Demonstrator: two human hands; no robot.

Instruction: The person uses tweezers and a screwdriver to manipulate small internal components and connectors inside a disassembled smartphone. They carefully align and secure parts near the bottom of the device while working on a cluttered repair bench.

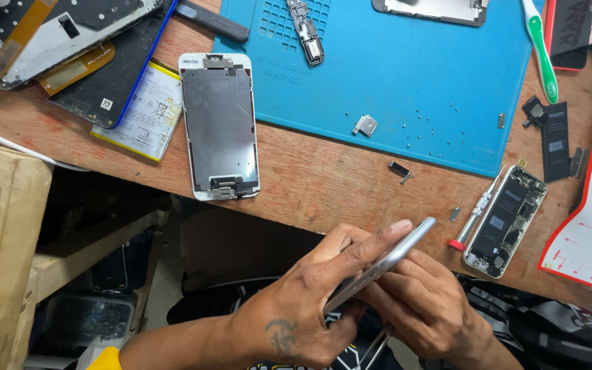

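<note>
Both hands — left hand, right hand — fingers clamped on a silver phone, tilted edge-up, near the wooden table.

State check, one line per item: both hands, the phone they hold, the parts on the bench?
left hand: gripping the silver phone body, thumb along its edge
right hand: under the phone, fingers supporting it
silver phone body: held edge-on, tilted, off the bench
screen assembly: face down, metal backplate up
opened phone: screen off, internals exposed
screwdriver: lying flat beside the opened phone
blue mat: flat, loose screws scattered on it
</note>
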